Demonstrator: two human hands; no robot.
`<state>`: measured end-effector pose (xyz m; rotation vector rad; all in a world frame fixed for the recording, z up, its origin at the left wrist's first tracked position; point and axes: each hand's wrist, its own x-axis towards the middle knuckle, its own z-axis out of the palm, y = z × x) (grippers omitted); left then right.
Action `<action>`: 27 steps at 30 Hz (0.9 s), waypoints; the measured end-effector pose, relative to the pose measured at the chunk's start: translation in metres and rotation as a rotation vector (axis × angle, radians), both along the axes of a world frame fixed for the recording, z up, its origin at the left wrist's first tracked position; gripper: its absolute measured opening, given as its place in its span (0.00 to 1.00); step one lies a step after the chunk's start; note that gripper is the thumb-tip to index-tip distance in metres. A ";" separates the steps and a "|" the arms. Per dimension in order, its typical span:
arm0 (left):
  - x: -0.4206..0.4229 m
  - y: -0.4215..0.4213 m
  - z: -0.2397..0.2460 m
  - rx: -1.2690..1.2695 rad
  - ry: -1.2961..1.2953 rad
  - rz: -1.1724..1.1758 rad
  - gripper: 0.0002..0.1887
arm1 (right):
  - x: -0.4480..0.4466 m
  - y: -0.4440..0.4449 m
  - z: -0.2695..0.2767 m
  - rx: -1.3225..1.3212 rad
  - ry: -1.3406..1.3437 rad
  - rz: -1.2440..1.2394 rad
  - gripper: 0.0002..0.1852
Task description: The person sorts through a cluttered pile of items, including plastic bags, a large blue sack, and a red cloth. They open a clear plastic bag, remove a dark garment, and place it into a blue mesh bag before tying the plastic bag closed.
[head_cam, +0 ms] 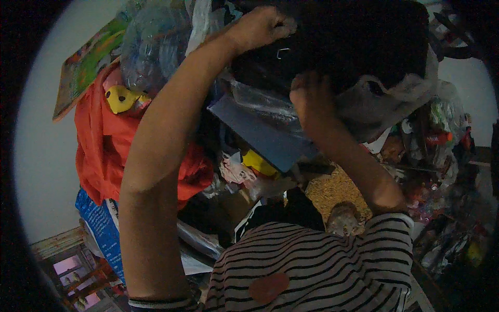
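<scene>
A large black item [362, 43], perhaps a bag or a case, fills the top of the head view; its details are lost in the dark. My left hand [269, 29] is curled at its upper left edge, and whether cloth lies inside the fingers is not visible. Lower down, my right hand [312, 91] reaches onto its front side, with the fingertips lost in shadow. A small pale metal-like bracket shape [283, 53] shows between the hands. Clear plastic film [265, 99] and a flat blue-grey panel [269, 132] lie just below. Grey cloth or plastic [382, 97] hangs beside my right wrist.
On the left are a red cloth bag [101, 144] with a yellow spotted piece [121, 99], a clear plastic bag [152, 46] and a blue printed bag [101, 230]. Mixed clutter [436, 187] covers the right side. Crumpled pink paper [236, 171] lies below the panel.
</scene>
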<state>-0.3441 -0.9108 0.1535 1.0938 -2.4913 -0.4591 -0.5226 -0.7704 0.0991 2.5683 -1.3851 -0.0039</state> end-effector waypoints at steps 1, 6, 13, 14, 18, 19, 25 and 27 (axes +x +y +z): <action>0.001 0.001 0.001 0.119 0.029 0.051 0.11 | -0.003 0.001 0.002 -0.033 -0.008 0.039 0.18; -0.003 0.000 0.010 0.003 -0.210 -0.030 0.11 | -0.011 -0.009 0.021 0.065 -0.159 0.042 0.15; -0.008 0.008 0.028 0.161 -0.142 0.064 0.14 | -0.027 -0.027 0.042 -0.065 -0.476 0.045 0.07; -0.007 0.010 0.029 0.188 -0.093 0.039 0.15 | -0.029 -0.030 0.043 -0.101 -0.513 0.043 0.07; -0.004 0.028 0.020 0.097 0.025 0.066 0.16 | -0.032 -0.037 0.044 -0.179 -0.522 0.077 0.06; -0.004 0.038 0.014 -0.047 0.059 0.090 0.14 | -0.032 -0.037 0.044 -0.143 -0.532 0.061 0.06; 0.005 0.122 -0.015 -0.162 0.063 0.380 0.14 | -0.036 -0.041 0.049 -0.051 -0.479 0.012 0.07; 0.009 0.140 -0.019 -0.070 0.054 0.468 0.14 | -0.036 -0.042 0.050 -0.071 -0.514 0.038 0.07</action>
